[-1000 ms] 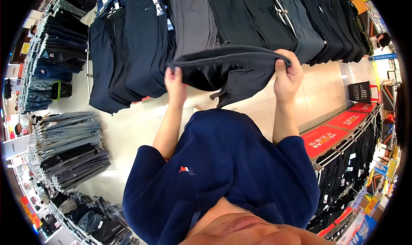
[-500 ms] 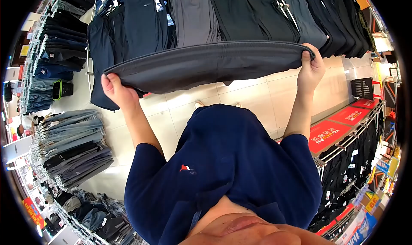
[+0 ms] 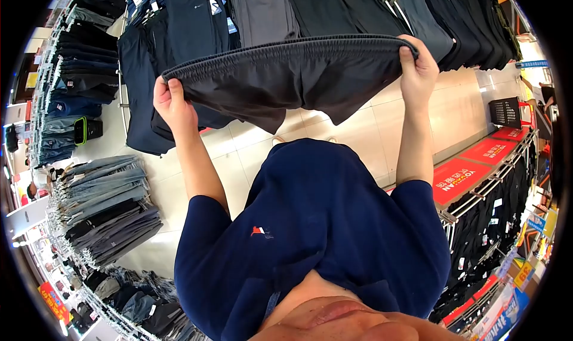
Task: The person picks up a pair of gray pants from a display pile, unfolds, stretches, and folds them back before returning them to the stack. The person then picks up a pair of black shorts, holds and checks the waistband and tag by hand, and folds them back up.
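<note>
Charcoal shorts (image 3: 250,81) (waistband (image 3: 286,49) finely gathered), spread wide.

Grey trousers (image 3: 259,12) are hanging beside black trousers (image 3: 343,9) at top. Faded jeans (image 3: 104,183) are hanging at left. Black basket (image 3: 505,111) is standing near red signs (image 3: 461,181) at right. Pale tiled floor (image 3: 370,132) is showing in between.
</note>
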`<control>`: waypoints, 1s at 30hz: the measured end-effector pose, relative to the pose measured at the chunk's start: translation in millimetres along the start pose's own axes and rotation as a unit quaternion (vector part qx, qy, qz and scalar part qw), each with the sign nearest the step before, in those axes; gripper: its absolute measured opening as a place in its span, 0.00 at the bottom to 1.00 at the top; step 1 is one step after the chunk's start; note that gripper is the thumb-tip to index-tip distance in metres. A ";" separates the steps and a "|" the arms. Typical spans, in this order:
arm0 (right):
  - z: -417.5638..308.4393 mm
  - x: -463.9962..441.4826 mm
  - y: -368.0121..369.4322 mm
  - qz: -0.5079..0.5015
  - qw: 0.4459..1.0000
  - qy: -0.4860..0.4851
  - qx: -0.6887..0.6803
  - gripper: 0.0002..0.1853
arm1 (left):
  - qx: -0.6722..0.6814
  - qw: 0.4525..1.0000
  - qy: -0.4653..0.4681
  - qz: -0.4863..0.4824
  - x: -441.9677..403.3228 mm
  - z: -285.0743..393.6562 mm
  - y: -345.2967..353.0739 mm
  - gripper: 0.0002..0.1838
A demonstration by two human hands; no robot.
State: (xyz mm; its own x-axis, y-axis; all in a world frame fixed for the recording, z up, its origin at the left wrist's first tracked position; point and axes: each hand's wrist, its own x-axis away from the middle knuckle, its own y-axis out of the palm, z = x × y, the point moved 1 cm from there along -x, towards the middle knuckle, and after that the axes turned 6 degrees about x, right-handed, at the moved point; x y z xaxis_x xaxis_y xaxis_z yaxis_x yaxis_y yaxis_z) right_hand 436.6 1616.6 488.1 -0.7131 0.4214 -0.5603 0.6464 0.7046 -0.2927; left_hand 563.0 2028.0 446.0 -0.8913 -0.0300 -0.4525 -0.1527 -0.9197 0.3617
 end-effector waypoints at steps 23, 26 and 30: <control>-56.0 66.1 -50.1 -0.644 0.566 -0.120 -0.501 0.11 | 0.128 0.702 -0.232 -0.661 49.6 99.2 28.1 0.10; -51.9 63.6 -53.4 -0.581 0.623 -0.142 -0.504 0.09 | 0.099 0.720 -0.252 -0.639 49.7 100.1 30.6 0.09; -40.6 62.6 -62.9 -0.361 0.815 -0.068 -0.449 0.10 | -0.116 0.861 -0.215 -0.446 51.4 102.8 18.0 0.21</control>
State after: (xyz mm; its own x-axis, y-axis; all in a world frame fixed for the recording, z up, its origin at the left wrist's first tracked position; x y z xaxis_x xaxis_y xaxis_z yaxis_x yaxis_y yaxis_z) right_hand 340.3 1621.9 502.9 -0.7428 -0.3128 -0.5919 -0.4311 0.8999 0.0654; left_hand 470.6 2050.2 513.1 -0.5464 0.8310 -0.1044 -0.8139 -0.5562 -0.1681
